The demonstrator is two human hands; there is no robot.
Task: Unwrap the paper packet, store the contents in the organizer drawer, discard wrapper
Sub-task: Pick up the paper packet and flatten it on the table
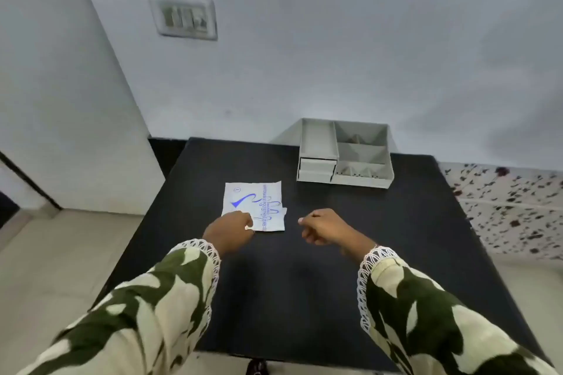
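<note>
Nearest my view are the two patterned sleeves, lace-cuffed, running up to the hands. My left hand has its fingertips curled down onto the near left corner of the paper packet; it looks like a pinch on that edge, though the knuckles hide whether paper is truly held between thumb and finger. My right hand hovers just right of the packet, fingers loosely curled and holding nothing, thumb tip pointing toward the paper.

The packet lies flat on the black table, white with blue print, still folded, a flap edge showing at its near right corner. Beyond it to the right, at the table's far edge, stands the grey organizer, with small closed drawers on its left front and open compartments on the right.

The unwrapping has barely begun, I judge. To do it well, I would anchor the left corner firmly, bring the right fingers to that loose flap, and peel slowly and low over the table so that nothing inside spills or slides off.
</note>
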